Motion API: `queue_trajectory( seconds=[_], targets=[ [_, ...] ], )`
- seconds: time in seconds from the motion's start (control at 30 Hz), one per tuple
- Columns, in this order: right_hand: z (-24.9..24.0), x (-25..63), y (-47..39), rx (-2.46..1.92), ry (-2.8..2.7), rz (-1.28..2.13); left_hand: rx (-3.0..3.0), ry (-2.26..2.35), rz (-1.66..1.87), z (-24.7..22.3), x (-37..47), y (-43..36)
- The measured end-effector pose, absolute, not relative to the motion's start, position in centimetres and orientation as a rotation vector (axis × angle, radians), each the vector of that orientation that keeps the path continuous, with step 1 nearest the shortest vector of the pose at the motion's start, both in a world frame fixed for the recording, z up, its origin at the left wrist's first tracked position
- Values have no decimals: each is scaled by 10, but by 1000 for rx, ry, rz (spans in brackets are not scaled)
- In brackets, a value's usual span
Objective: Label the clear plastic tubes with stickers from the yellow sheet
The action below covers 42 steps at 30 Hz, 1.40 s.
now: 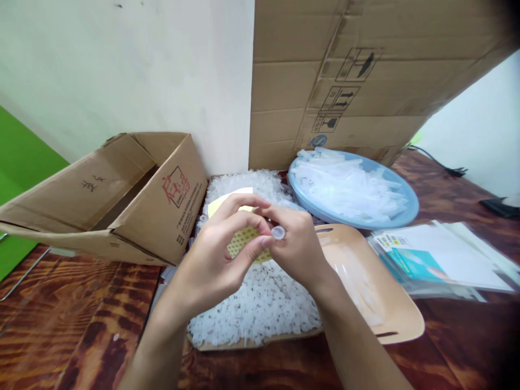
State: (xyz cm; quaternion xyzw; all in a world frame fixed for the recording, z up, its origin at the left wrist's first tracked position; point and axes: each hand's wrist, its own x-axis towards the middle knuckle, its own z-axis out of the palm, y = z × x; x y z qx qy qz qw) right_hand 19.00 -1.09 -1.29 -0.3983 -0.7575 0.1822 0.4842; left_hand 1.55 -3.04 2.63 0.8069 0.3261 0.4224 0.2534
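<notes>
My left hand (pixel 227 246) and my right hand (pixel 298 244) meet over a heap of small translucent white pieces (pixel 260 309). Between the fingers of my right hand is a clear plastic tube (pixel 278 233), its round end facing me. My left thumb and fingers are curled together at the yellow patterned sheet (pixel 246 241), whose plain pale part (pixel 229 201) shows above the left fingers. Part of the sheet is hidden by my hands, and the tube's length is out of sight behind my right fingers.
An open cardboard box (pixel 154 216) stands at the left. Behind on the right, a blue basin (pixel 410 203) holds translucent tubes. A beige tray (pixel 406 319) and plastic packets (pixel 467 260) lie at the right. A large carton (pixel 284 81) rises behind.
</notes>
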Motion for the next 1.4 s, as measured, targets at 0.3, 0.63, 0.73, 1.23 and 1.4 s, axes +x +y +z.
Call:
queue_trajectory(
  seconds=[0.3, 0.63, 0.73, 1.23, 1.4],
  targets=[
    [-18, 190, -10, -1009, -1884, 402, 2161, 933, 1167, 19, 20, -27],
    [-18, 187, -9, -1042, -1893, 383, 2047, 961, 1182, 19, 25, -27],
    [-18, 188, -9, -1038, -1897, 394, 2056, 954, 1183, 19, 24, -27],
    [-14, 188, -12, -991, -1823, 517, 2265, 1030, 1133, 17, 19, -25],
    [-4, 187, -17, -951, -1816, 646, 2468, 1227, 898, 6, -7, -8]
  ],
)
